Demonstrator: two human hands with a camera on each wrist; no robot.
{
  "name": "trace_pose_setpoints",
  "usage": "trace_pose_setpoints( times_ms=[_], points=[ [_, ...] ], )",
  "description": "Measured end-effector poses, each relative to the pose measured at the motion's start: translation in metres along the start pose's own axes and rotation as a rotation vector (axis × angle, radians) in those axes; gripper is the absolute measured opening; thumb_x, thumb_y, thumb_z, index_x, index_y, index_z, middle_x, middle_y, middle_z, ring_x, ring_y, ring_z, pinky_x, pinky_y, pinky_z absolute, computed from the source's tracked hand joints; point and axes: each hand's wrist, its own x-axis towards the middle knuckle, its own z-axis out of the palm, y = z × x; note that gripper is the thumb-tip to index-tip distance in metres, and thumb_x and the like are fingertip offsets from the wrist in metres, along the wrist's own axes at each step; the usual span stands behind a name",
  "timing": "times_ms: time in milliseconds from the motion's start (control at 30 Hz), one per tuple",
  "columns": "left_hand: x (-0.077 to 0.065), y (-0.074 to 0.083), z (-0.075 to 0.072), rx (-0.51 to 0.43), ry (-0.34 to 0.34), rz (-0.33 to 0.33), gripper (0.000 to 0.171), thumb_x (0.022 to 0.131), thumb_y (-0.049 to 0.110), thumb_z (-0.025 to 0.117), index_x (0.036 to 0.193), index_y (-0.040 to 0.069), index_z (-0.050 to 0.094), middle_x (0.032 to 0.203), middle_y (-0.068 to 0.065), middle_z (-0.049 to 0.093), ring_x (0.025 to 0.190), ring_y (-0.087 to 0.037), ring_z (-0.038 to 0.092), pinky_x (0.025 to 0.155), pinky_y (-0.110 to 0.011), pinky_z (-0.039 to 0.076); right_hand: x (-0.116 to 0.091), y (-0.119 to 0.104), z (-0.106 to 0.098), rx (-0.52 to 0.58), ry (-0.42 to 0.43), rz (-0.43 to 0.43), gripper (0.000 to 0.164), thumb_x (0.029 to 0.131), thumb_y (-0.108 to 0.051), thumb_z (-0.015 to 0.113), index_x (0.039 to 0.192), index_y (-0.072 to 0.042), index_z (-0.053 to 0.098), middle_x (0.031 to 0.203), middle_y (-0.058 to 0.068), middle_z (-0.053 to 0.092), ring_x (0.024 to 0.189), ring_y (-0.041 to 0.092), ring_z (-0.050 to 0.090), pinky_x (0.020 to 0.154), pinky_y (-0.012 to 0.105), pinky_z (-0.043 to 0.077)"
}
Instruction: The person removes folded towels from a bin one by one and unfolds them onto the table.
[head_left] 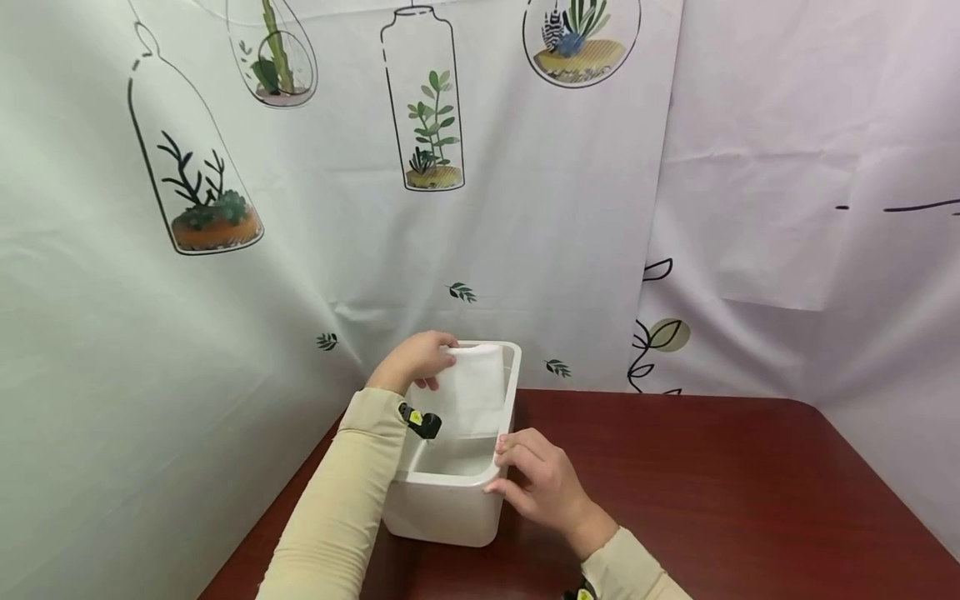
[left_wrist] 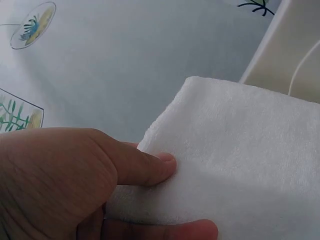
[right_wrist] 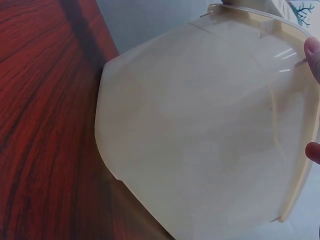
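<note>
Head view: a white, fuzzy, rectangular cloth [head_left: 480, 387] was inside a white, rectangular plastic bin [head_left: 442, 512].
Left hand [head_left: 412, 362] pinched the cloth; right hand [head_left: 540, 483] clamped the bin's rim above a dark-red, wood-grained worktop [head_left: 675, 483].

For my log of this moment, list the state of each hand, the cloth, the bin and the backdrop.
White plastic bin: upright, uncovered, standing on the wood-grain tabletop.
White fleecy cloth: held by one edge at the bin's opening.
Left hand: pinching the cloth.
Right hand: holding the bin's rim at the near right corner.
Printed fabric backdrop: hanging, creased.
</note>
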Motion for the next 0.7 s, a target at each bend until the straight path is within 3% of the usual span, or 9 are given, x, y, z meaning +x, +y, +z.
trace_pose_setpoints(
  times_ms=[333,533,700],
  points=[
    [-0.009,0.007,-0.013,0.044,0.062,0.060,0.022,0.102,0.020,0.059,0.123,0.014,0.064,0.102,-0.015,0.070,0.059,-0.022,0.069,0.055,-0.034,0.055,-0.002,0.000,0.002,0.006,0.017,-0.009,0.032,0.093,-0.039,0.072,0.090,-0.008,0.065,0.098,0.006,0.064,0.097,0.023,0.066,0.089,0.027,0.056],
    [-0.015,0.014,-0.021,0.052,0.080,0.093,0.022,0.102,0.019,0.059,0.121,0.011,0.064,0.093,-0.015,0.071,0.058,-0.025,0.069,0.054,-0.034,0.054,-0.003,0.001,0.002,0.004,0.023,-0.010,0.032,0.093,-0.040,0.072,0.091,-0.008,0.066,0.098,0.006,0.064,0.097,0.023,0.066,0.090,0.028,0.056],
    [-0.016,0.018,-0.025,0.057,0.099,0.082,0.026,0.102,0.021,0.059,0.126,0.012,0.063,0.094,-0.014,0.071,0.058,-0.022,0.069,0.056,-0.033,0.054,-0.003,0.001,0.002,-0.003,0.019,-0.008,0.032,0.093,-0.040,0.072,0.091,-0.008,0.066,0.099,0.006,0.064,0.098,0.023,0.066,0.090,0.028,0.056]
  ],
)
